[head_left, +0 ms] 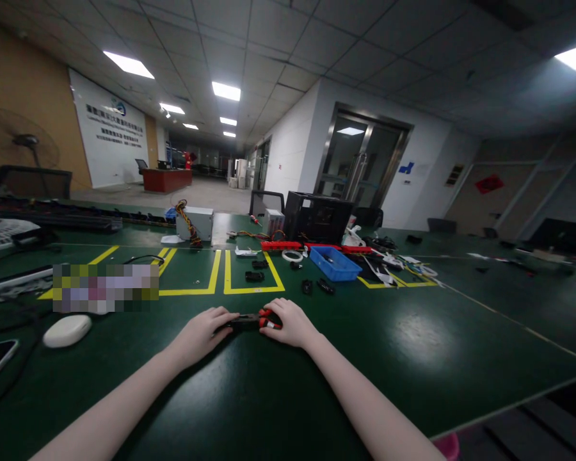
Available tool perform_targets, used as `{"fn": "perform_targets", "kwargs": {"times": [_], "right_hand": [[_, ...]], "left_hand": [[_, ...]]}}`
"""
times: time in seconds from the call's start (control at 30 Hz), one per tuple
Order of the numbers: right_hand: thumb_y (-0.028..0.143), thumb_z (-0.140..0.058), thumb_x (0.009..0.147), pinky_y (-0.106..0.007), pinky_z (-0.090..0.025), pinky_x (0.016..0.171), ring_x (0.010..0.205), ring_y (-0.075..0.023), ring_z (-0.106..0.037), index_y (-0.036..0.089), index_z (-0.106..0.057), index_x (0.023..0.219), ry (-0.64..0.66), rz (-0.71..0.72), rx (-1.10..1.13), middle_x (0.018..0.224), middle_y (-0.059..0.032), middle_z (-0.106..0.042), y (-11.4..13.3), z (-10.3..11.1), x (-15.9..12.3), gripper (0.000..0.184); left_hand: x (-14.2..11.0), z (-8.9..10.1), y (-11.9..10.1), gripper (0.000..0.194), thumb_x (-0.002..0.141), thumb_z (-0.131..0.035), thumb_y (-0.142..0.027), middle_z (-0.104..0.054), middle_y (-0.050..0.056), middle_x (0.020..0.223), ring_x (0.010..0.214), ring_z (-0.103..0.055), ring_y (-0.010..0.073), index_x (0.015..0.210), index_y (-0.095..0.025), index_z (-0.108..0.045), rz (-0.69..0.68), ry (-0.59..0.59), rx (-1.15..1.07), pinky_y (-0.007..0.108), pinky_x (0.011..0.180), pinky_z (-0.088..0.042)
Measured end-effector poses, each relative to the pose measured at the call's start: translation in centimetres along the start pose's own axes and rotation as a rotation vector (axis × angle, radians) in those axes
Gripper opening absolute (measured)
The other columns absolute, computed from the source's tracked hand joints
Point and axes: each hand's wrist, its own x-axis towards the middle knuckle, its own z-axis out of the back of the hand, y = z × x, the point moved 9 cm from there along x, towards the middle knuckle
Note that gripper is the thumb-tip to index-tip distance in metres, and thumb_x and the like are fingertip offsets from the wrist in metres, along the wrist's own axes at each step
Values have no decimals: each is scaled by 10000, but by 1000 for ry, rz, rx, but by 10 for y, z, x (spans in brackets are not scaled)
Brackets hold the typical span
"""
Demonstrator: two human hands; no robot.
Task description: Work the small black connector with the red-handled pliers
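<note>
Held the red-and-black plier-like tool (249, 322) below the frame's centre, pinching red handles (265, 313) with the right hand (292, 322), dark end (236, 323) with the left hand (202, 334); probably needed steady, level support.

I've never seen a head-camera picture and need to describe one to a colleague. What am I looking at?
There is no machine here: you see a person's two bare hands, in one picture from a camera worn on that person's head, facing forward and down. The left hand is at the dark end of a red-handled tool, perhaps pliers; the right hand holds its red handles. Further back on the green table are yellow outlines, a blue bin and a black boxy case.
</note>
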Motion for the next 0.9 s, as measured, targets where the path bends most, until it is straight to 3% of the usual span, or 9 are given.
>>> {"fn": "perform_targets", "kwargs": {"times": [0.47,0.9], "right_hand": [[499,-592,826,-337,-417,819,925,-202,-549,168,-572,1086,54,76,-52,1033,-86,-599,5,-5,6,421],[524,-530,866,-332,-419,765,888,-220,-567,154,-587,1043,194,191,-225,955,-91,-614,17,-14,13,414]], "left_hand": [[-5,1,-3,334,942,-465,-254,-625,62,1117,982,-603,205,1254,-248,-583,1,-12,66,321,879,-491],[-12,0,1,337,922,-471,-284,-624,42,1119,1003,-600,205,1236,-267,-591,28,-6,6,320,893,-485]]}}
